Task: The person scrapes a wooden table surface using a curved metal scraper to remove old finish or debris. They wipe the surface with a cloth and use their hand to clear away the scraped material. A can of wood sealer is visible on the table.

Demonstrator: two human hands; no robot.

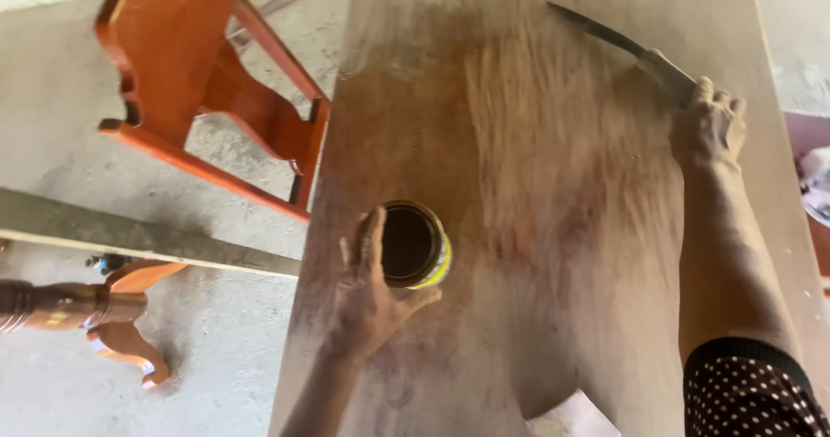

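Left hand (367, 294) wrapped around open tin can (415, 244), can stood on wooden board (484, 126), near its left edge. Right hand (709, 126) closed on brush handle (666, 70), dark brush (596, 29) laid flat on far part of board. Brown stain seen spread over middle of board. Orange wooden chair (207, 91) placed left of board, on concrete floor (52, 100).

Both forearms are bare from the wrist up. The left hand (367, 294) carries smears of dark stain across its back and fingers. The right hand (711, 126) looks cleaner; above its elbow sits a dark sleeve (750, 392) with small pale dots and a ribbed black cuff.
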